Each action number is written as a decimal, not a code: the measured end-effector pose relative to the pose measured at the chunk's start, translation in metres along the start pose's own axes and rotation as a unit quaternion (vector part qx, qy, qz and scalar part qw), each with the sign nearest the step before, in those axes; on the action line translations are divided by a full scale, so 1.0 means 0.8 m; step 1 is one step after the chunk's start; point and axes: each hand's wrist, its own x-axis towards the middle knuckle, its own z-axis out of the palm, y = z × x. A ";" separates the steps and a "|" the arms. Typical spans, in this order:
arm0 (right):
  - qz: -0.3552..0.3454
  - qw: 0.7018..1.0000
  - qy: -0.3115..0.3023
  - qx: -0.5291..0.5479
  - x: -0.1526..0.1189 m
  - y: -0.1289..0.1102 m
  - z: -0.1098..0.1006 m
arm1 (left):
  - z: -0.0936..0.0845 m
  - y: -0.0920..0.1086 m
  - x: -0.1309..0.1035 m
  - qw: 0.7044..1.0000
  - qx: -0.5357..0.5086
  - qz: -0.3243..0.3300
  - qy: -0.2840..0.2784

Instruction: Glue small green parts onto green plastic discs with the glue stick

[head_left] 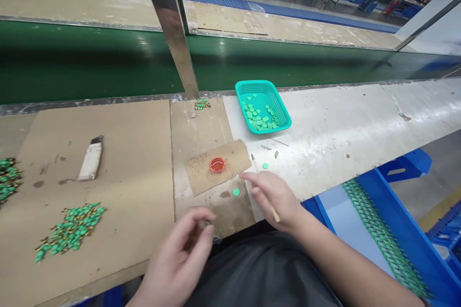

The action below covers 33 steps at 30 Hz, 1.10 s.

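Note:
My left hand (183, 254) is closed in a pinch near the table's front edge. A small dark, greenish bit shows between thumb and forefinger, too little to name. My right hand (275, 196) is closed round a thin wooden-handled brush (276, 214), its narrow tip pointing away from me. Close to the right hand lie two green discs, one (236, 192) to its left and another (265, 166) just beyond it. Past both hands, a small red dish (217, 165) of liquid sits on a scrap of cardboard (236, 153).
A turquoise basket (284, 114) holds many green discs. Piles of green-and-gold pieces (74, 228) lie on cardboard at left, near a white-handled tool (90, 160). A metal post (176, 33) rises at the table's back edge, before a green belt (90, 62). Blue crates (392, 211) stand at right.

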 end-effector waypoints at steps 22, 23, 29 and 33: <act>-0.024 0.987 0.146 0.070 0.061 -0.018 0.040 | 0.038 -0.013 0.019 0.847 0.413 0.330 -0.063; -0.042 0.987 0.138 0.066 0.066 -0.017 0.043 | 0.038 -0.014 0.018 0.847 0.414 0.327 -0.066; -0.070 0.990 0.114 0.044 0.075 -0.012 0.057 | 0.042 -0.016 0.013 0.866 0.396 0.297 -0.075; -0.058 0.991 0.112 0.038 0.073 -0.011 0.060 | 0.044 -0.015 0.012 0.869 0.388 0.298 -0.072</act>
